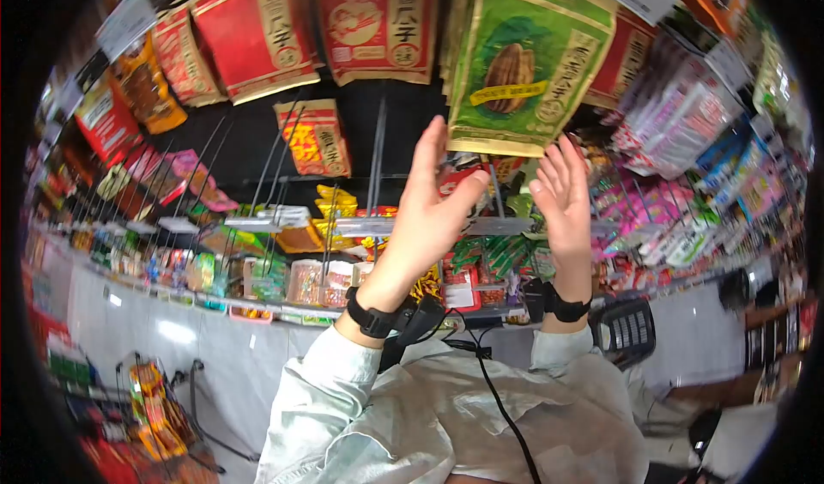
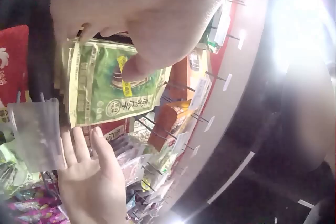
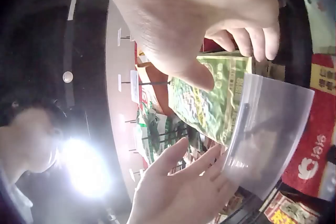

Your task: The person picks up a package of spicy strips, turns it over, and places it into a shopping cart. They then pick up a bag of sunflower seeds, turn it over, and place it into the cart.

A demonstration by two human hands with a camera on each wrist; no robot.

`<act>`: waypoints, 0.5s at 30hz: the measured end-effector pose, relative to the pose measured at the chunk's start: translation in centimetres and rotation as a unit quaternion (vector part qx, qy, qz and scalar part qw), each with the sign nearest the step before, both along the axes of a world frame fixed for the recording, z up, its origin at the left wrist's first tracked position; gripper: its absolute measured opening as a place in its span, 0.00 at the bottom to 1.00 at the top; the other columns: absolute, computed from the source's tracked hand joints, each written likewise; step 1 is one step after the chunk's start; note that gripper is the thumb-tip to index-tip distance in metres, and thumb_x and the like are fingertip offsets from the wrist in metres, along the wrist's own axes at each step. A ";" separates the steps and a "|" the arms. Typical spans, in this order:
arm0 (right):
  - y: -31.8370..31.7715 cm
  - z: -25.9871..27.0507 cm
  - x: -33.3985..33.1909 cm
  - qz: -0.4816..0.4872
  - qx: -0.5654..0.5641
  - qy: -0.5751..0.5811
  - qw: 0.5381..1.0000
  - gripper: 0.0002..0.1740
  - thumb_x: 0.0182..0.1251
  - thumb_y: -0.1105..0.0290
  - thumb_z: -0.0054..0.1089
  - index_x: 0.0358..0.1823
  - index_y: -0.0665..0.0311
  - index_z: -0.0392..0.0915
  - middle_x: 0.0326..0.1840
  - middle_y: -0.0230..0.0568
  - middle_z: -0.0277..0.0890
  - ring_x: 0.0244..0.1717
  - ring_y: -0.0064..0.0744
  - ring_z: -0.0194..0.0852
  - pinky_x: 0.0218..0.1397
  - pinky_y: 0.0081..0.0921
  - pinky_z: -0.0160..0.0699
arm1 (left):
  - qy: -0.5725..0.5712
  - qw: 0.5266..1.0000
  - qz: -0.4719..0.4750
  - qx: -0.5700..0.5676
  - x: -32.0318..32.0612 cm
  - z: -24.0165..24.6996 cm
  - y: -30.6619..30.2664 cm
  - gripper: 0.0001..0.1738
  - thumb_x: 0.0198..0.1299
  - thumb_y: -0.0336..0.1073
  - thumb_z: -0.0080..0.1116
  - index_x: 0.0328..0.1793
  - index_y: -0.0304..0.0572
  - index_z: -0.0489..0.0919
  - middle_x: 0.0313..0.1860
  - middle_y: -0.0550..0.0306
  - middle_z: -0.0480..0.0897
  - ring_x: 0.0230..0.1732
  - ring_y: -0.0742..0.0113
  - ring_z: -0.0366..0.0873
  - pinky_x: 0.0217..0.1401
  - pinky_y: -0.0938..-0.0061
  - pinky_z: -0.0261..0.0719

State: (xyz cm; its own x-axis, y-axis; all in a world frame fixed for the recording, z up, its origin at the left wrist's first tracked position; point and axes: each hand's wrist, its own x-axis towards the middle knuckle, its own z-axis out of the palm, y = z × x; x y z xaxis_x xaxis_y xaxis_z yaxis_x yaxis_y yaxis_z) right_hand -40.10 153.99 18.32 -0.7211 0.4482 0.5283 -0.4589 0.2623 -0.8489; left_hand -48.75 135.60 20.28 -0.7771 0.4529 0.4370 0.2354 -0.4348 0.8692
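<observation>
A large green snack bag (image 1: pixel 524 63) with a brown nut pictured on it hangs at the top of the head view, in front of other bags. My left hand (image 1: pixel 431 218) is at its lower left corner, fingers extended and thumb spread. On the other side, my right hand (image 1: pixel 562 196) stands by the lower right corner with its fingers loosely straight. The left wrist view shows the bag (image 2: pixel 118 85) between both hands, my right hand (image 2: pixel 92 176) palm up by its edge. In the right wrist view, the bag (image 3: pixel 210 95) is partly covered by my right thumb.
Red bags (image 1: pixel 378 25) hang left of the green one, and a small red-yellow bag (image 1: pixel 316 136) hangs lower. Metal hooks (image 1: pixel 378 154) stick out below. Pink packs (image 1: pixel 678 106) hang at the right. A clear plastic holder (image 3: pixel 273 134) is near the hands.
</observation>
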 end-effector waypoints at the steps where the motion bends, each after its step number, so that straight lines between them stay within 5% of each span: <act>1: 0.3 -0.4 -0.3 0.021 -0.011 0.006 1.000 0.41 0.73 0.78 0.59 0.83 0.68 0.48 0.81 0.58 0.56 0.81 0.46 0.56 0.81 0.41 0.56 | 0.005 1.000 0.005 0.010 0.1 -0.2 0.2 0.46 0.69 0.29 0.63 0.85 0.34 0.48 0.73 0.41 0.72 0.69 0.62 0.74 0.69 0.69 0.75; 2: 0.4 -0.7 -0.5 0.042 -0.045 0.041 0.997 0.38 0.74 0.76 0.59 0.81 0.72 0.52 0.77 0.53 0.63 0.75 0.40 0.64 0.77 0.36 0.63 | -0.015 1.000 -0.004 -0.006 0.5 0.1 0.0 0.41 0.70 0.24 0.59 0.85 0.36 0.51 0.78 0.49 0.64 0.71 0.64 0.71 0.74 0.69 0.71; 3: 0.2 -0.3 -0.2 0.016 -0.031 0.064 0.997 0.32 0.77 0.75 0.56 0.78 0.74 0.59 0.71 0.48 0.71 0.69 0.34 0.71 0.72 0.32 0.68 | 0.011 0.999 0.043 -0.004 0.4 -0.6 0.2 0.39 0.71 0.25 0.59 0.84 0.35 0.53 0.66 0.56 0.72 0.61 0.71 0.74 0.68 0.74 0.73; 6: -0.2 0.1 1.2 0.050 -0.129 0.082 0.987 0.24 0.80 0.73 0.52 0.73 0.75 0.67 0.65 0.44 0.77 0.63 0.30 0.76 0.69 0.28 0.71 | -0.043 0.999 -0.006 0.010 2.0 1.4 -1.1 0.29 0.74 0.28 0.57 0.79 0.33 0.65 0.42 0.68 0.74 0.49 0.80 0.73 0.57 0.80 0.72; 9: -0.5 0.0 1.9 0.060 -0.166 0.107 0.978 0.22 0.81 0.73 0.50 0.71 0.75 0.68 0.65 0.44 0.77 0.62 0.31 0.77 0.67 0.29 0.73 | -0.008 1.000 0.000 -0.002 3.7 2.8 -1.5 0.22 0.76 0.32 0.56 0.73 0.32 0.72 0.45 0.65 0.80 0.45 0.82 0.74 0.49 0.83 0.74; 15: -1.8 0.1 3.6 0.078 -0.196 0.127 0.969 0.28 0.79 0.68 0.51 0.74 0.78 0.63 0.69 0.52 0.72 0.67 0.42 0.75 0.72 0.39 0.72 | -0.006 1.000 0.018 -0.006 6.4 3.3 -2.6 0.22 0.76 0.32 0.54 0.72 0.30 0.71 0.49 0.58 0.82 0.48 0.75 0.78 0.54 0.76 0.78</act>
State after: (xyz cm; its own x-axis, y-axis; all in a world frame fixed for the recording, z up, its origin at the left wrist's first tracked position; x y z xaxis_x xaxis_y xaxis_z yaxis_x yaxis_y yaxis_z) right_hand -36.47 152.17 18.45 -0.6651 0.5470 0.5083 -0.6741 -0.1469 -0.7239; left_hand -42.38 133.03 23.61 -0.7984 0.4293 0.4222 0.2402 -0.4159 0.8771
